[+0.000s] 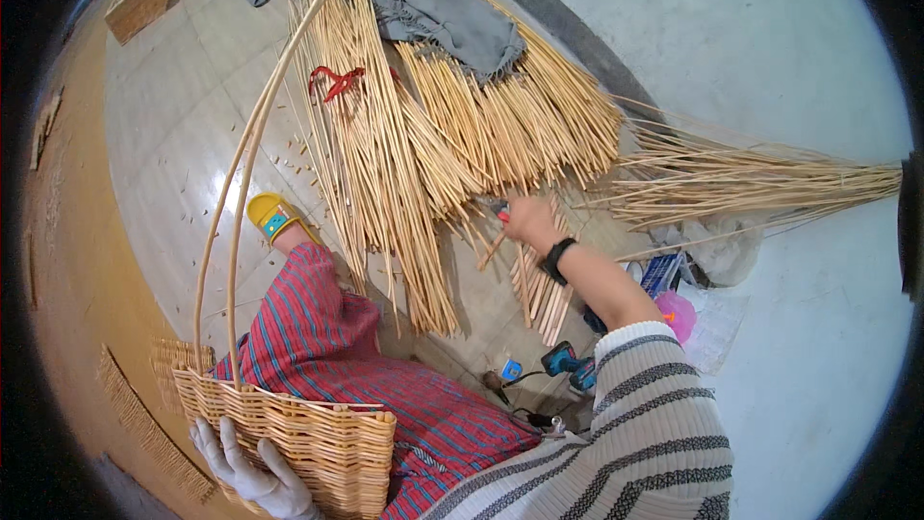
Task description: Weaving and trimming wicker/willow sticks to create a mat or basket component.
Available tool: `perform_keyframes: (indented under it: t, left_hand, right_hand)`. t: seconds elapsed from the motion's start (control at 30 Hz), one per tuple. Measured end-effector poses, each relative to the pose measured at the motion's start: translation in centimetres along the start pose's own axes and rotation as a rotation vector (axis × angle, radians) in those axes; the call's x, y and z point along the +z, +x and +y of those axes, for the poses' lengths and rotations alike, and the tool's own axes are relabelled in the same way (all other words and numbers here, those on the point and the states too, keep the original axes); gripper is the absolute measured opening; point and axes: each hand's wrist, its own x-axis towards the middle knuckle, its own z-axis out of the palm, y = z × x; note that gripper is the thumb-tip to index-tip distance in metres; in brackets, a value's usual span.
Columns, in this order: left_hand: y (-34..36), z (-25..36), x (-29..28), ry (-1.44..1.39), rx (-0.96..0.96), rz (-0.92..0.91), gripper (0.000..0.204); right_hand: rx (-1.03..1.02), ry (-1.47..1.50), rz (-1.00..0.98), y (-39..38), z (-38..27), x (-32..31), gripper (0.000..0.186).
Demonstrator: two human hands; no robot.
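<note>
A woven wicker basket (327,443) rests at my lap on the lower left, with two long bent canes (252,135) rising from its rim. My left hand (255,472), in a pale glove, lies against the basket's side with its fingers spread. Out to the right, my bare right hand (531,221) is closed round a small tool with a red part (502,216); its exact kind is mostly hidden by the fingers. Below that hand lie short cut sticks (542,294) on the floor. A thick heap of long canes (385,154) spreads just beyond it.
Grey cloth (433,0) covers part of the canes, and a red tie (337,84) lies on them. A loose cane bundle (751,178) stretches right. A blue-black power tool (568,364) and a tape measure (511,370) sit near me. A wicker box (141,0) stands far left.
</note>
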Motion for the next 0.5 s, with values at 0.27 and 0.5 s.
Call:
perform_keyframes:
  t: [0.27,0.5]
  left_hand:
    - [0.3,-0.1,0.1,-0.003,0.049,-0.001,0.045]
    - [0.7,0.7,-0.4,-0.011,0.047,-0.017,0.045]
  right_hand:
    - [0.028,0.226,-0.035,-0.8,-0.4,3.5,0.056]
    - [0.163,0.15,-0.066,1.6,-4.4,3.2,0.059]
